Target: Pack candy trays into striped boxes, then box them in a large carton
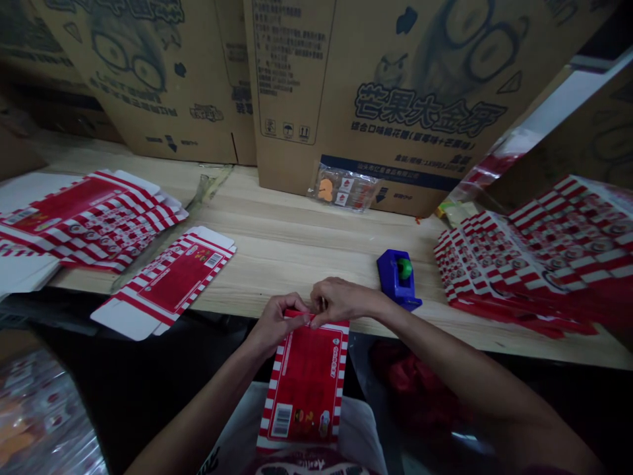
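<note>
A red box with red-and-white striped edges and a barcode lies against my body, its far end at the table's front edge. My left hand grips the far left corner, thumb on top. My right hand pinches the same far end close to the left fingertips; what exactly lies under those fingers is hidden. To the left, a flat striped carton overhangs the table edge. A blue tape dispenser with a green core stands just beyond my right forearm.
Stacked flat cartons lie at the left, and several striped boxes are piled at the right. Large cardboard cartons line the back. A clear packet leans there. Wrapped packets fill the lower left.
</note>
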Tool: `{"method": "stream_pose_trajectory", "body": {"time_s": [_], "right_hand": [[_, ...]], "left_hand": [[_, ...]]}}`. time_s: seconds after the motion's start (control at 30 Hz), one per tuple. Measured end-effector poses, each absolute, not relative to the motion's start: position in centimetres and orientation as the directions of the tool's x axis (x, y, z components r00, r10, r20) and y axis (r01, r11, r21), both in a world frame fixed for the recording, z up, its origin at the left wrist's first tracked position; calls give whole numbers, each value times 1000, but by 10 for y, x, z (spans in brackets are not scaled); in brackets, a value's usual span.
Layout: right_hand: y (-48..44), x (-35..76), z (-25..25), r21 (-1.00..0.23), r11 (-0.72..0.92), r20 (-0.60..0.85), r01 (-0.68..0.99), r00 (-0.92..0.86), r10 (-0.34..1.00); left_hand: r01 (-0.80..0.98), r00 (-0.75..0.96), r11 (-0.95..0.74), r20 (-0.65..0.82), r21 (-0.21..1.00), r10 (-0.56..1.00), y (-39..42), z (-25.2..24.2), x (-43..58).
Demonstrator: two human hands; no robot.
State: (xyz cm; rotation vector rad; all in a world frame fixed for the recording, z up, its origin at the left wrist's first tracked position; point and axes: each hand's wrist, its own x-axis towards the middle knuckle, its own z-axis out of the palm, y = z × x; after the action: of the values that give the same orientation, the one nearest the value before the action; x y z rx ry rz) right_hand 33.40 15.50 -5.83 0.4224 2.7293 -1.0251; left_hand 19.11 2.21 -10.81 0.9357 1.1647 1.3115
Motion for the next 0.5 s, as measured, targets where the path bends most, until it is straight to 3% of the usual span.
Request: {"method": "stream_pose_trajectory", "body": {"time_s": [0.07,0.17,0.3,0.4,0.5], "right_hand": [[151,340,-62,-699,613,-275,368,-930,245],[151,346,-74,-874,231,-395,427,-902,174],[150,351,-97,-827,-297,-496,477,-868,-15],[143,353,-110,-800,-434,-461,414,-887,3],[138,354,-116,-847,-395,-413,356,-908,67]], "left_hand": [[-201,-94,74,-95,977,991,20,-107,190],[-202,-77,52,-69,978,995,17,-102,190],[-171,-48,-13,5,985,999,11,-90,191],[-154,-28,-39,35,987,999,6,-84,190],[-182,-4,-38,38,983,999,3,-84,189]]}}
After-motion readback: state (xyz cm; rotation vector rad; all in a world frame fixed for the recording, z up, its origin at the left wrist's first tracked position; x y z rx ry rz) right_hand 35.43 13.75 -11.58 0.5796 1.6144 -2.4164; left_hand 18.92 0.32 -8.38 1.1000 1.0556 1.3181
